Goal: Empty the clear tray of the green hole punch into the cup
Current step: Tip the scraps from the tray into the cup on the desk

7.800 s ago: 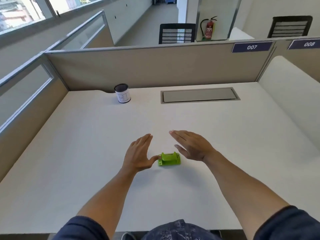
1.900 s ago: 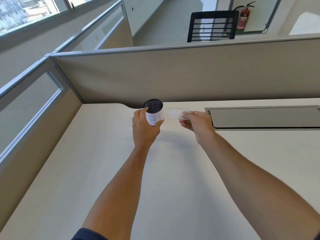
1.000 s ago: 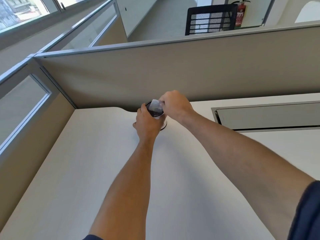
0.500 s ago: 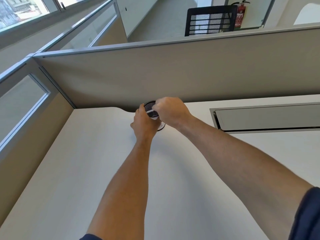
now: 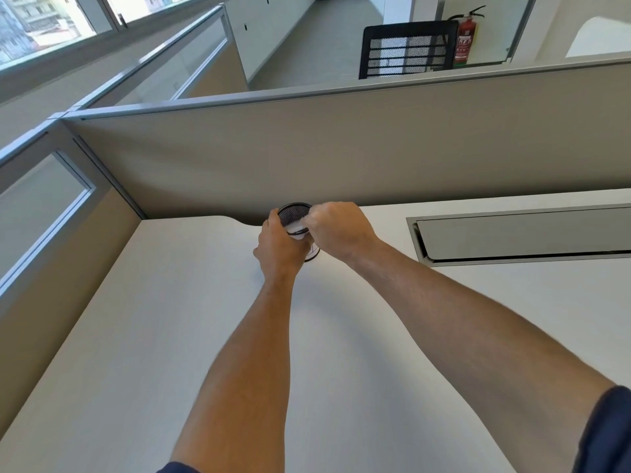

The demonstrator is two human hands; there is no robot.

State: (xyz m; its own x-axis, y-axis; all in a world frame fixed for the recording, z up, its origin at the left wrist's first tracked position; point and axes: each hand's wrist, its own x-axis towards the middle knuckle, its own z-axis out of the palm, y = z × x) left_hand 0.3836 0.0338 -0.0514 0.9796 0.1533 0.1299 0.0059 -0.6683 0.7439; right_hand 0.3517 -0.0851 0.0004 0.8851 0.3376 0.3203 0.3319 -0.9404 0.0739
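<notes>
Both hands on cup, partition just behind.

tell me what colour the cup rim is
Black, with dark mesh inside the cup; the head view shows it between the hands.

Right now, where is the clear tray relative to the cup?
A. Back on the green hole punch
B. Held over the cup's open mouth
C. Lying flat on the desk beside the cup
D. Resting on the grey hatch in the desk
B: the right hand holds the clear tray at the dark open mouth of the cup, while the left hand grips the cup's side.
</notes>
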